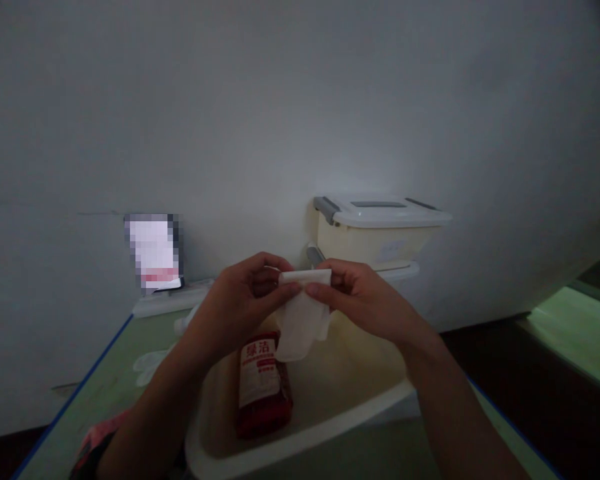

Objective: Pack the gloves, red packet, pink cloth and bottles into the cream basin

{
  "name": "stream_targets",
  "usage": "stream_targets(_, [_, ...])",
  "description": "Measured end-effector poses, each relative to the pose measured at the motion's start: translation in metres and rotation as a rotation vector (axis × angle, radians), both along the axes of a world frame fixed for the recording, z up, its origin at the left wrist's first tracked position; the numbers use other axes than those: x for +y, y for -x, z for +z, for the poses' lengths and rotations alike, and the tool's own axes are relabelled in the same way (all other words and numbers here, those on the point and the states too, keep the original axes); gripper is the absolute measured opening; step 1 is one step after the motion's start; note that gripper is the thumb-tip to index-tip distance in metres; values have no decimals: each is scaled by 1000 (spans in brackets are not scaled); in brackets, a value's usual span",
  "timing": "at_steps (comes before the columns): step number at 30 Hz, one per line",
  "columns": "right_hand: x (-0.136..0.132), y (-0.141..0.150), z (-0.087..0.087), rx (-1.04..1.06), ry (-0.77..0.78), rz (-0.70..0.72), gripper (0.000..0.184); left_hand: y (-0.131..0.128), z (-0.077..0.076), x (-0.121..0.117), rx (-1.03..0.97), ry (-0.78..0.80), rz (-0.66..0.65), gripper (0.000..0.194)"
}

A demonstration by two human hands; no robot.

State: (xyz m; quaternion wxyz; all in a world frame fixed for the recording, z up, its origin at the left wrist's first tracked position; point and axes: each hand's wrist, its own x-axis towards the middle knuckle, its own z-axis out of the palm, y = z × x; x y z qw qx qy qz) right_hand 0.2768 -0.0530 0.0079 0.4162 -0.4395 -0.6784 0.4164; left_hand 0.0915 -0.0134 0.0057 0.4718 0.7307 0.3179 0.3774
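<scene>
Both hands are raised over the near part of a cream plastic tub [300, 453]. Between them hangs a thin white disposable glove [303, 327], its straight cuff edge on top and its lower part dangling limp. My left hand [247, 293] pinches the left end of the cuff between thumb and fingers. At the right end, my right hand [357, 293] grips it the same way, the two thumbs close together in front. Inside the tub lies a red bottle [264, 390] with a white label, below and left of the glove.
Another pale glove [147, 367] lies on the green table [105, 360], partly behind my left forearm. A blurred-out screen [155, 252] leans against the wall at the back left. Lidded storage boxes [380, 233] with grey latches are stacked behind the tub.
</scene>
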Motion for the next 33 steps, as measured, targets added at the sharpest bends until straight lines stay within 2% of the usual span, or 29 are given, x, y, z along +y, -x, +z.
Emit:
stream_targets(5, [-4, 1, 0, 19, 186, 76, 17, 8, -3, 2, 105, 65, -147, 21])
stream_targets(10, [0, 1, -2, -229, 313, 158, 23, 17, -7, 4, 396, 12, -263, 23])
stream_targets(14, [9, -1, -16, -399, 458, 145, 27, 17, -13, 6, 577, -70, -264, 20])
stream_targets(19, [21, 6, -32, -486, 623, 97, 36, 17, -22, 10, 669, -178, -222, 17])
stream_targets(21, [27, 12, -35, -580, 589, 125, 40, 17, -25, 11, 694, -195, -195, 17])
stream_targets(23, [32, 17, -37, -762, 482, 162, 41, 17, -28, 12, 703, -202, -179, 17])
stream_targets(25, [35, 22, -38, -932, 374, 183, 39, 18, -30, 13, 694, -202, -153, 19])
stream_targets(27, [34, 24, -37, -1011, 305, 190, 35, 19, -33, 12, 673, -202, -126, 20])
stream_targets(30, [26, 25, -29, -1097, 193, 161, 32, 20, -37, 13, 667, -213, -119, 19])
stream_targets(33, [16, 24, -20, -1271, 59, 83, 31, 19, -41, 15, 676, -234, -120, 20])
